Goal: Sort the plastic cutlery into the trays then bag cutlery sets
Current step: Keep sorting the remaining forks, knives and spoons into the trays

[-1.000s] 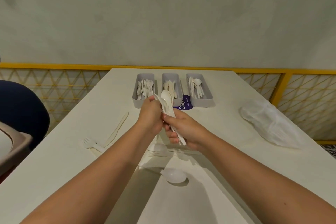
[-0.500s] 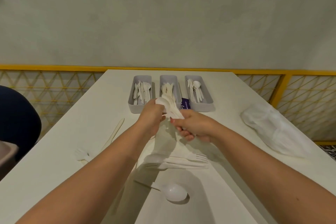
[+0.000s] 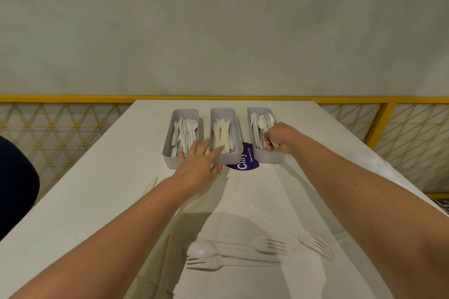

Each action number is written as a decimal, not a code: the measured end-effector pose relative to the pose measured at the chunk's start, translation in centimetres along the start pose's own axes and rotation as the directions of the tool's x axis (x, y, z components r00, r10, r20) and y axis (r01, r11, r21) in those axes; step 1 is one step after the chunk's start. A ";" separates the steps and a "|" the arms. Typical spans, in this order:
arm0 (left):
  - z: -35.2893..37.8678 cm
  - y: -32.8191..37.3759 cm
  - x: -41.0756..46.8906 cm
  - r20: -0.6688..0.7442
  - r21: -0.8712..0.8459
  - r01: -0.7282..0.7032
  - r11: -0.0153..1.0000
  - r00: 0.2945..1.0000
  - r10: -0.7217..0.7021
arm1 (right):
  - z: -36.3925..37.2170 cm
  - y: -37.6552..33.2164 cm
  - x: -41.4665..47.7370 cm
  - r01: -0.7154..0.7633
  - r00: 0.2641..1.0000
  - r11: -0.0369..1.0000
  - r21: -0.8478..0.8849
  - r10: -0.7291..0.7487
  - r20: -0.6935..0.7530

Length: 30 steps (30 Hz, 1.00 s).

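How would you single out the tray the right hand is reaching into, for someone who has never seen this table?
At the far end of the white table three grey trays stand side by side. Take the rightmost tray, just right of the purple sticker. It alone holds round-bowled spoons, and the right hand is in it.

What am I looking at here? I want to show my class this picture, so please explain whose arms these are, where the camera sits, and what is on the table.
The camera is worn on a person's head, looking forward and down, so the two bare arms are the wearer's own. Three grey trays stand on the white table: the fork tray, the knife tray and the spoon tray. The right hand is closed on spoons at the spoon tray. The left hand is open and empty, fingers spread over the near ends of the other two trays. Nearer the wearer lie loose forks and a spoon, unsorted.
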<state>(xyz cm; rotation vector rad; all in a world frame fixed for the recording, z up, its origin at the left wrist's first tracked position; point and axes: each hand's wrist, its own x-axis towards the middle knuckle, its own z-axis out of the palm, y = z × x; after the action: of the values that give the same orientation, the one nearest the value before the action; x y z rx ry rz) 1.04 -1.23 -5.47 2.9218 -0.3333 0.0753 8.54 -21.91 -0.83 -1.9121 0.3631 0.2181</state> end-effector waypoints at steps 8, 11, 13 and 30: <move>0.7 -1.1 0.1 -0.001 -0.024 -0.049 0.999 0.999 0.049 | 1.2 -1.8 1.5 -0.075 0.997 0.972 -0.224 0.065 -0.050; 0.5 -1.1 0.0 -0.003 -0.048 -0.050 0.998 0.999 0.050 | 1.4 -2.3 1.2 -0.104 0.994 0.964 -0.245 0.111 0.016; 0.6 -1.1 0.0 -0.011 -0.055 -0.051 0.997 0.999 0.050 | 1.4 -2.5 1.5 -0.078 0.997 0.973 -0.218 0.081 0.003; -0.8 -0.3 -2.2 -0.157 -0.204 -0.113 0.972 0.984 0.081 | 2.0 0.1 -1.2 0.308 0.935 0.570 -0.762 -0.330 0.131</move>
<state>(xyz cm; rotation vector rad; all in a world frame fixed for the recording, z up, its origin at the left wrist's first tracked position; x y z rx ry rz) -1.04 -0.29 -4.86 2.6695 -0.4319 0.2530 7.40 -19.90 -1.28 -2.8106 -0.1201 0.1051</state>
